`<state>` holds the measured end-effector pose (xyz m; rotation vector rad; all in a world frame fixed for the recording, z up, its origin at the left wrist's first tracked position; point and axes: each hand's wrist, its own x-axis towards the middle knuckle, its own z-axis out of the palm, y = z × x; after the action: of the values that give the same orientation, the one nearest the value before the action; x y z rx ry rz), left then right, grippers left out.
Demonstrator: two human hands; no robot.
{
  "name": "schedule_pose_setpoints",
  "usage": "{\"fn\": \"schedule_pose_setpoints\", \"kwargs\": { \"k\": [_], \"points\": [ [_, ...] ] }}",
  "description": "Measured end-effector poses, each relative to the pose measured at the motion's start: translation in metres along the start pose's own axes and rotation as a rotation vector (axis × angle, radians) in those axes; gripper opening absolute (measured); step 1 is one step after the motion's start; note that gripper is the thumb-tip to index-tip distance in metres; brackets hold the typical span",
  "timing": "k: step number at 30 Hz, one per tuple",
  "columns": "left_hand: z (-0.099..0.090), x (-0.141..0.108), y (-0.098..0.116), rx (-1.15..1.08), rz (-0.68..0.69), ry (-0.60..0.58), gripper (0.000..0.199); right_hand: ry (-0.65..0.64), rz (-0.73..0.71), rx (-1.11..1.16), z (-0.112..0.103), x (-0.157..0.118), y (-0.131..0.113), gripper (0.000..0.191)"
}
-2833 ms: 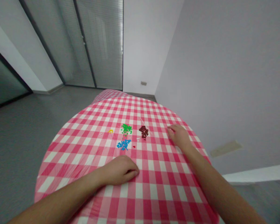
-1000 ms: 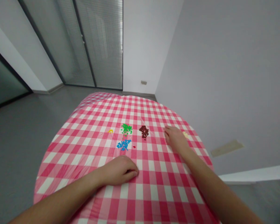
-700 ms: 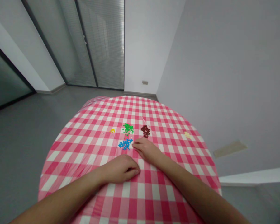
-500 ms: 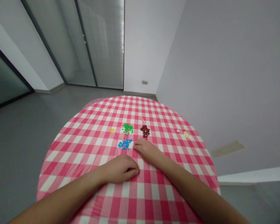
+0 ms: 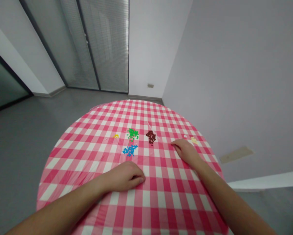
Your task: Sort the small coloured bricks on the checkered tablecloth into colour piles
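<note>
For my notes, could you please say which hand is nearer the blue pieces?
The left hand is nearer, just below the blue pieces; the right hand lies farther away, to their right.

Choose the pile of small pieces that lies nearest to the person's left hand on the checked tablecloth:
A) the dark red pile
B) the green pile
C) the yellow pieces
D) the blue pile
D. The blue pile lies just ahead of the left hand, not touching it, on the pink-and-white checked tablecloth; the green pile sits farther beyond.
</note>
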<state>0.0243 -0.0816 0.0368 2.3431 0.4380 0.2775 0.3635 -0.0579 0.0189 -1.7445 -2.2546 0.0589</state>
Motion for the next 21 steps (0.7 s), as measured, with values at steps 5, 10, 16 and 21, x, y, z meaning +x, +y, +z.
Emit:
{"fn": "schedule_pose_setpoints", "kwargs": {
  "k": [5, 10, 16, 21],
  "points": [
    [0.000, 0.001, 0.001, 0.017, 0.008, -0.001, 0.034, 0.005, 0.210, -0.197, -0.007, 0.000, 0.035, 0.030],
    [0.001, 0.001, -0.001, 0.018, 0.006, 0.001, 0.035, 0.036, 0.289, -0.213, -0.012, -0.001, 0.041, 0.032],
    [0.000, 0.001, 0.000, 0.010, 0.004, -0.007, 0.031, 0.056, 0.302, -0.160, -0.013, -0.002, 0.037, 0.035],
    [-0.001, 0.001, 0.002, 0.011, 0.002, 0.003, 0.030, 0.046, 0.276, -0.169, -0.012, 0.004, 0.039, 0.034]
  ]
}}
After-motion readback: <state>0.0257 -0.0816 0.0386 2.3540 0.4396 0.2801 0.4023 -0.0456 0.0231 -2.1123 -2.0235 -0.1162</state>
